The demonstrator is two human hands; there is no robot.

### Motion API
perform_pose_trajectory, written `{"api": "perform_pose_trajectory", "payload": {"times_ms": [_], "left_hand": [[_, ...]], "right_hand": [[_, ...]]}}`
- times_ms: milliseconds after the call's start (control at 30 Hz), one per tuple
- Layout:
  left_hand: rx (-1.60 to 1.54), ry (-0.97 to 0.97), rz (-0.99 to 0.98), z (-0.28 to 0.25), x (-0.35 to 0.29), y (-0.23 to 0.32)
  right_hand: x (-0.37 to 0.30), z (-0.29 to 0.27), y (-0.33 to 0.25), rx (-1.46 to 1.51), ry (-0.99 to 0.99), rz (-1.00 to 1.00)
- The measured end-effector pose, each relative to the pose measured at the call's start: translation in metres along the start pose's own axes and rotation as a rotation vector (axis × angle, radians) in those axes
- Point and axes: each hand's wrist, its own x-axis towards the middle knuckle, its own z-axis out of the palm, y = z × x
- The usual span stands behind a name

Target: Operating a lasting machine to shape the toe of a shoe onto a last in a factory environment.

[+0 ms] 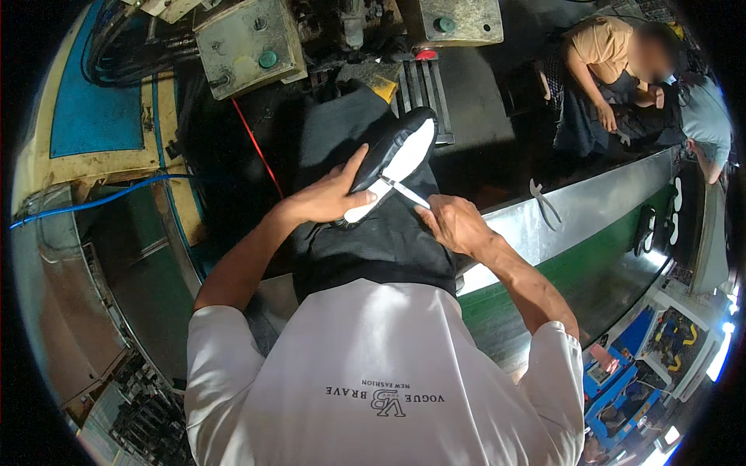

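The left hand (pixel 330 196) grips a shoe (pixel 392 165) by its lower end, thumb raised along the black upper and fingers wrapped under it. The shoe sits over the person's lap, above a dark apron (pixel 373 241), sole side up: its white bottom faces the camera, edged by black upper. Its long axis runs diagonally, with one end low by the left hand and the other pointing up and to the right, toward the machine (pixel 249 43) ahead. The right hand (pixel 454 224) is closed on a thin metal tool (pixel 406 189), whose tip lies across the white sole near the lower end. To the right a metal conveyor rail (pixel 590 203) slants away, with pliers (pixel 544 203) lying on it and more soles (pixel 645 229) on the green belt (pixel 590 268) beyond. Another person (pixel 614 62) sits farther along.
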Motion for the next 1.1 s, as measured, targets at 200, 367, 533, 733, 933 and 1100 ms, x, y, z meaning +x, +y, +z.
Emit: {"api": "perform_pose_trajectory", "payload": {"times_ms": [200, 367, 533, 733, 933, 1100], "left_hand": [[-0.223, 0.105, -0.122, 0.021, 0.008, -0.007], [-0.162, 0.124, -0.098, 0.025, 0.009, -0.014], [-0.157, 0.038, 0.085, 0.015, 0.003, -0.034], [-0.286, 0.075, 0.111, 0.024, 0.000, -0.045], [-0.337, 0.066, 0.110, 0.015, -0.012, -0.036], [-0.325, 0.005, 0.060, 0.008, -0.015, -0.028]], "right_hand": [[-0.007, -0.010, 0.007, -0.011, 0.133, -0.207], [0.009, -0.014, -0.018, 0.108, 0.305, -0.116], [0.015, -0.013, -0.032, 0.135, 0.301, -0.036], [0.016, 0.001, -0.038, 0.171, 0.296, -0.118], [0.013, 0.006, -0.047, 0.321, 0.321, -0.052], [0.016, 0.003, -0.014, 0.107, 0.423, -0.144]]}}
